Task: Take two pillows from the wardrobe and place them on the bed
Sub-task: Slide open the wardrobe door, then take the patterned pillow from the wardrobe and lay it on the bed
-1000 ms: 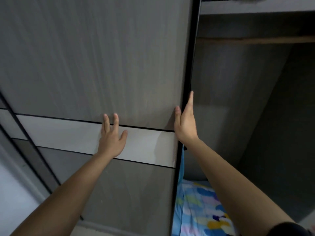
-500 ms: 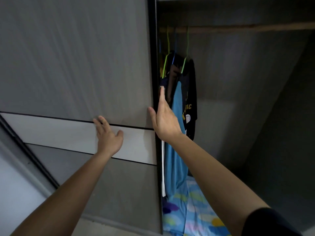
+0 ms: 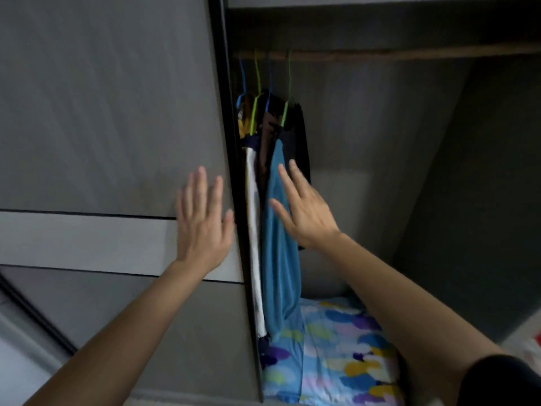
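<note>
The wardrobe's grey sliding door (image 3: 111,118) stands pushed to the left, and the compartment behind it is open. At the bottom of that compartment lies a pillow (image 3: 336,356) in a blue cover with yellow, purple and white patches. My left hand (image 3: 202,224) is flat near the door's right edge, fingers spread. My right hand (image 3: 304,209) is off the door, fingers apart, in front of the hanging clothes. Neither hand holds anything. Only one pillow shows; my right forearm hides its right part.
Several garments (image 3: 278,230) hang on green and blue hangers from a wooden rail (image 3: 409,54) at the left of the compartment, including a blue one and a white one. A white band (image 3: 87,238) crosses the door. The wardrobe's right wall (image 3: 483,200) is dark.
The door has slid further left, baring more of the compartment and the clothes. My right hand has come off the door's edge and moved right; my left hand has shifted toward that edge.
</note>
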